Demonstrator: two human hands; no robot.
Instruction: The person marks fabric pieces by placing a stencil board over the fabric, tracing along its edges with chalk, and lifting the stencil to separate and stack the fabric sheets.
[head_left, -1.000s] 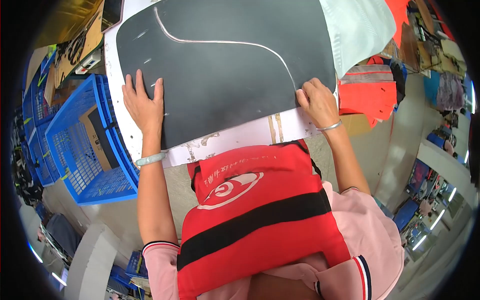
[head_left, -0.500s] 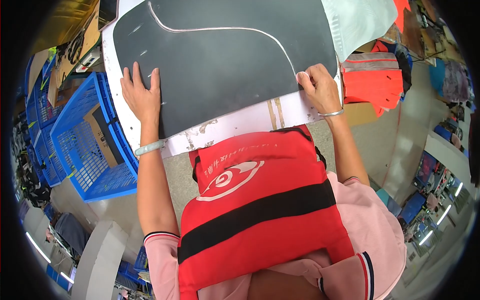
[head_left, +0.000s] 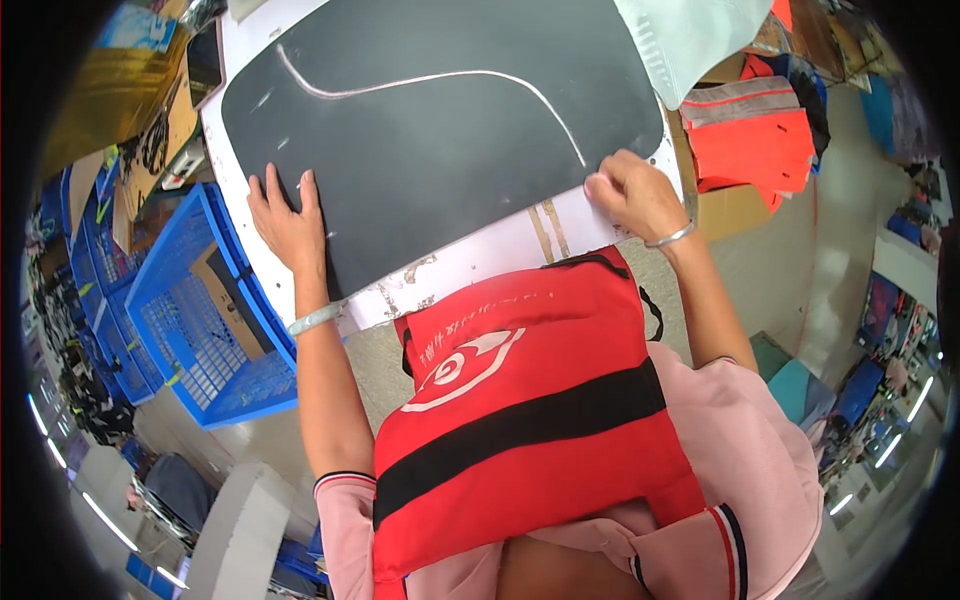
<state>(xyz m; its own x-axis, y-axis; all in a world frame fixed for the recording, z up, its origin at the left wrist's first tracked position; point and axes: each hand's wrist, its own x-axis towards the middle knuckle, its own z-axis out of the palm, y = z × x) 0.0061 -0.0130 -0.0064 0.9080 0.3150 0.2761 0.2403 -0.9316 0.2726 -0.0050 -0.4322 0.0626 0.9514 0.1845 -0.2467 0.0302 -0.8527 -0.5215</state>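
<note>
A large dark grey sheet with rounded corners [head_left: 420, 160] lies on the white tabletop [head_left: 480, 240]. A curved white line [head_left: 465, 74] runs across it and ends near its right front part. My left hand [head_left: 288, 228] rests on the sheet's left edge with fingers spread, holding nothing. My right hand [head_left: 638, 198] is curled with thumb and fingers together at the sheet's right front edge, just past the line's end. Whatever it may hold is hidden.
Blue plastic crates [head_left: 215, 395] stand left of the table. A phone [head_left: 205, 62] lies at the table's left back edge. Translucent plastic sheeting [head_left: 690, 45] lies at the back right, and orange and grey fabric pieces [head_left: 755, 150] are stacked beside the table.
My right hand has moved off the end of the white line toward the sheet's front edge. My left hand stays at the left edge. The view has shifted slightly.
</note>
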